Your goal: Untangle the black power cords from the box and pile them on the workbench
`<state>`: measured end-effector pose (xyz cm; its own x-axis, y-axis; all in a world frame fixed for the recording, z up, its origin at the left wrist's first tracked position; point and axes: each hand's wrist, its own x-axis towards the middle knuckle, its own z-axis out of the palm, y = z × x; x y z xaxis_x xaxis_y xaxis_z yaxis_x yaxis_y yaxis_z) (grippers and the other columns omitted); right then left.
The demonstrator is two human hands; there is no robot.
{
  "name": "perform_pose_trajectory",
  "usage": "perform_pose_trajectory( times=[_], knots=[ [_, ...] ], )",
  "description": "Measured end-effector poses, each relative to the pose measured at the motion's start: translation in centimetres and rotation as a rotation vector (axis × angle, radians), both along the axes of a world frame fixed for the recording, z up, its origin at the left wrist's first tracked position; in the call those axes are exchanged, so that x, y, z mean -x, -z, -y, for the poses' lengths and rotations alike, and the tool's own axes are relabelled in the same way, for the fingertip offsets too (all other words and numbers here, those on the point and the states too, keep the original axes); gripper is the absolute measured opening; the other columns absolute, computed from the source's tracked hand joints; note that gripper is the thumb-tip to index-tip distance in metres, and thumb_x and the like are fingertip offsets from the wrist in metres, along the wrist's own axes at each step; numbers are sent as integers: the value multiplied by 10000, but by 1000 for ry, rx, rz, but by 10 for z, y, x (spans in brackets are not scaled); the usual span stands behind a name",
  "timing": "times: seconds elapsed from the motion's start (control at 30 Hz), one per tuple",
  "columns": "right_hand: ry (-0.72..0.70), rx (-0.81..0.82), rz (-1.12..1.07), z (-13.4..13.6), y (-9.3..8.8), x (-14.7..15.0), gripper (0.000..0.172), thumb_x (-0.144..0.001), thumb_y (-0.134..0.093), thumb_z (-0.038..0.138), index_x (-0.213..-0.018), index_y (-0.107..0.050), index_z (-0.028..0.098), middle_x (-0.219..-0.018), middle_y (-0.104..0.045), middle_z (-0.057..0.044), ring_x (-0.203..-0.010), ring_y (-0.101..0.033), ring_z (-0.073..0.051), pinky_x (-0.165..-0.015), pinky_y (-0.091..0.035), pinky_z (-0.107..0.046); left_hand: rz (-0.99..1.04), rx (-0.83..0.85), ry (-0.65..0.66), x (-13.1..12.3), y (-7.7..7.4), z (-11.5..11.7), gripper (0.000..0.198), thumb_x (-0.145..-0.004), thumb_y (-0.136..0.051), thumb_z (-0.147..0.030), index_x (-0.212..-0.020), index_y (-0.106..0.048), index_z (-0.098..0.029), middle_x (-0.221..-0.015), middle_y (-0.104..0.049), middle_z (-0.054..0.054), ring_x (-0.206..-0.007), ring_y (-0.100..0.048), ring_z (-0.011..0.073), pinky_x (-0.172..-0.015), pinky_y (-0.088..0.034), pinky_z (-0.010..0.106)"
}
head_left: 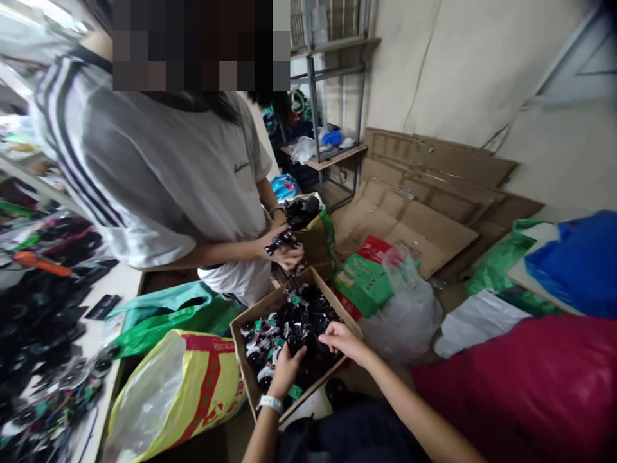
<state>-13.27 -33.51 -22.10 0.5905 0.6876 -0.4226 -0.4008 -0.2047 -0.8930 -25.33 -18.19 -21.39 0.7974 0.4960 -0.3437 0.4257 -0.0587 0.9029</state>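
Note:
A cardboard box (241, 360) in front of me holds black plastic parts (313, 315), small green circuit boards (295, 391), thin wires and round black-and-white pieces (254, 355). My left hand (285, 373), with a pale band on its wrist, is inside the box. Its thumb and fingers close around a glossy black part, whose full shape is hidden. Over the right side of the box is my right hand (344, 341), fingers curled in a pinch. Whatever lies between those fingertips is too small to make out.
Across the box a person (193, 173) holds a small black device (282, 240). A yellow bag (159, 399) stands left, beside a table (103, 334) piled with parts. Flattened cardboard (414, 218), a clear plastic bag (409, 315) and a dark red sack (530, 379) lie right.

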Motion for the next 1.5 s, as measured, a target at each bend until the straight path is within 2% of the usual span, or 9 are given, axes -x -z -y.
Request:
perform_pose_trajectory(
  times=[0.1, 0.2, 0.37, 0.6, 0.73, 0.93, 1.13, 1.33, 1.5],
  knots=[
    [-114, 11, 25, -4, -3, 6, 292, -685, -685, 417, -719, -536, 168, -568, -559, 34, -526, -507, -113, -519, -390, -238, 46, 16, -113, 8, -16, 2, 552, -644, -724, -516, -1028, -601, -138, -1073, -711, 152, -1025, -646, 297, -930, -494, 407],
    [-249, -66, 82, -17, -14, 16, 346, -654, -732, 339, -942, -641, 170, -913, -677, -34, -871, -623, -184, -810, -493, -325, 105, 38, -200, 8, -38, 6, 555, -632, -770, -466, -1050, -588, -150, -1030, -723, 120, -981, -657, 279, -915, -501, 390],
    [-283, -154, 371, -48, -39, 30, 616, -593, -710, 155, -1196, -589, 200, -1475, -399, -107, -1358, -386, -269, -1158, -287, -436, 179, 62, -284, 6, -75, 1, 471, -591, -820, -382, -953, -652, -132, -971, -735, 115, -890, -666, 271, -872, -514, 382],
    [-346, -219, 315, -86, -46, 31, 133, -729, -583, 305, -820, -562, 212, -831, -654, -36, -851, -620, -234, -837, -476, -380, 204, 0, -561, 25, -89, -12, 403, -573, -816, -469, -776, -667, -155, -794, -715, 71, -779, -624, 247, -740, -489, 340],
    [-273, -235, 301, -85, -35, 19, 275, -731, -597, 478, -768, -502, 222, -782, -609, -33, -835, -586, -229, -865, -448, -386, 208, -19, -757, 50, -88, -23, 528, -611, -706, -688, -544, -478, -216, -493, -504, -15, -509, -445, 149, -560, -385, 306],
    [-69, -303, 300, -72, -39, 16, 453, -775, -513, 667, -745, -399, 229, -660, -439, 21, -644, -436, -156, -705, -415, -327, 393, 84, -717, 53, -108, -24, 645, -649, -581, -812, -501, -312, -244, -426, -289, -75, -461, -372, 105, -582, -384, 290],
    [93, -527, 172, -52, -106, 12, 291, -868, -563, 464, -875, -394, 227, -774, -393, 28, -678, -389, -117, -676, -367, -279, 582, 188, -586, 35, -149, -27, 624, -717, -546, -794, -577, -339, -223, -446, -269, -77, -490, -365, 107, -572, -342, 260],
    [236, -873, 212, -31, -201, 4, 233, -820, -681, 238, -889, -458, 242, -678, -403, 51, -644, -412, -105, -669, -355, -293, 864, 272, -440, 25, -227, -43, 592, -699, -640, -736, -580, -395, -210, -444, -243, -68, -508, -317, 114, -563, -321, 246],
    [373, -1025, 346, -26, -244, -8, 266, -862, -645, 308, -759, -416, 220, -534, -213, 77, -493, -256, -89, -577, -286, -286, 924, 227, -384, 21, -266, -55, 552, -719, -703, -642, -558, -403, -207, -445, -226, -65, -507, -297, 115, -555, -328, 245]
  ],
)
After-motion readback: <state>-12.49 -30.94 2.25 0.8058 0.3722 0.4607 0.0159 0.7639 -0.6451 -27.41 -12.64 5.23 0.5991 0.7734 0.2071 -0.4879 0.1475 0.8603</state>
